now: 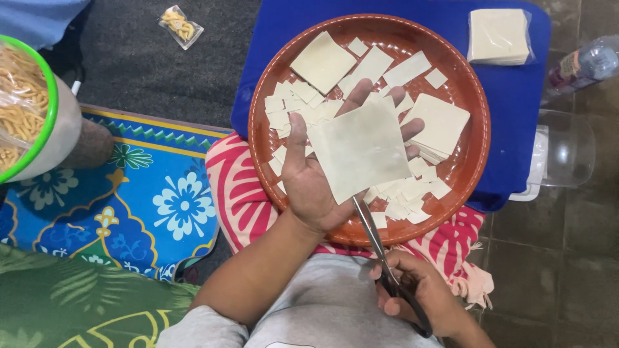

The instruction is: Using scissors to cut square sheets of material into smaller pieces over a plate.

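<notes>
My left hand (308,183) lies palm up over a round brown tray (474,154), holding a pale square dough sheet (360,149) flat on its fingers. My right hand (412,290) grips black-handled scissors (382,258) near my lap, their blades reaching up to the lower edge of the sheet. In the tray lie several small cut dough pieces (290,106), a larger square (322,61) and a stack of squares (442,125).
The tray rests on a blue board (516,96) and a pink patterned cloth (235,193). A wrapped stack of dough squares (498,35) sits on the board. A green-rimmed tub of fried strips (26,103), a small snack packet (180,26), a plastic bottle (583,64), a clear container (567,151) surround it.
</notes>
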